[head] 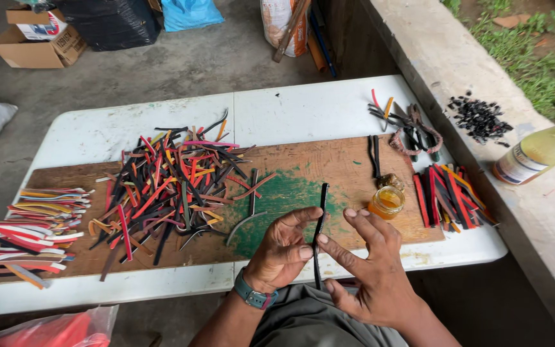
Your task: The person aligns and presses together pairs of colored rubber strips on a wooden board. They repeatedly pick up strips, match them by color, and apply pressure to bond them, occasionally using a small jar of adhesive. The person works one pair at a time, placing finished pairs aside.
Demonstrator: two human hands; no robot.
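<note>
A thin black rubber strip (320,212) stands nearly upright above the near edge of a wooden board (309,164). My left hand (282,252), with a teal watch on the wrist, pinches it from the left. From the right, my right hand (367,266) touches the strip's middle with a fingertip, the other fingers spread. A small open jar of amber glue (386,202) sits just right of my hands. A big heap of black, red and orange strips (175,186) covers the board's left half.
The board lies on a white folding table (277,115). Stacked coloured soles (36,231) lie at the left end, sorted strips (452,196) at the right. On the concrete ledge are a yellow-liquid bottle (537,153) and black bits (480,119). Box and bags stand beyond.
</note>
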